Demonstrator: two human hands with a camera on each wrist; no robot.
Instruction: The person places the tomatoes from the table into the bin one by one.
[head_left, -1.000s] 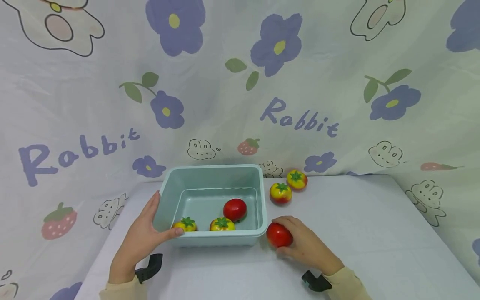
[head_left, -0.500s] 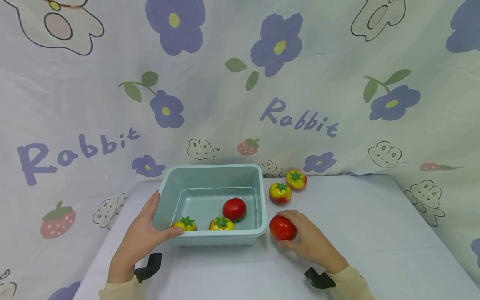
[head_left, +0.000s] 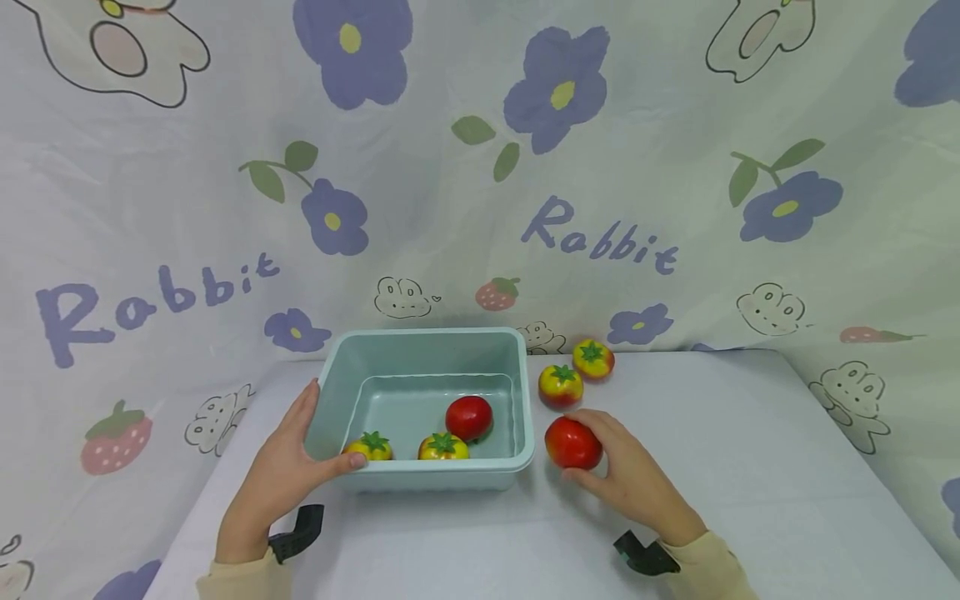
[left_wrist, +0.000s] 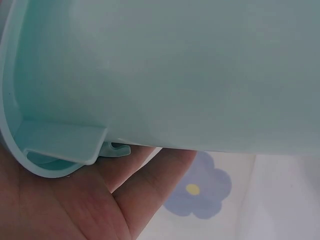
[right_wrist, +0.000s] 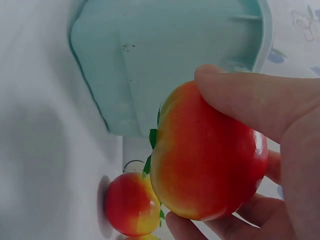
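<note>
Counting the toy tomatoes gives six: three inside the pale green rectangular plastic tub (head_left: 427, 400), two on the white tabletop (head_left: 750, 467) beyond the right fingertips, and one in hand. In the tub lie two yellow-topped tomatoes (head_left: 408, 447) against the near wall and a red tomato (head_left: 469, 417) behind them. The two loose red-and-yellow tomatoes (head_left: 576, 373) sit side by side with green calyxes up.

The right hand (head_left: 626, 479) curls thumb and fingers round the round red plastic tomato (head_left: 573, 443), held just beside the tub's right wall near its front corner. In the right wrist view its green calyx (right_wrist: 151, 150) faces away from the palm, toward the tub, so its stem axis lies roughly level. The left hand (head_left: 281, 475) grips the tub's near left corner, thumb along the front rim, fingers against the left wall.

Bare tabletop stretches wide to the right of the holding fingers, up to the flowered cloth backdrop (head_left: 480, 167).
</note>
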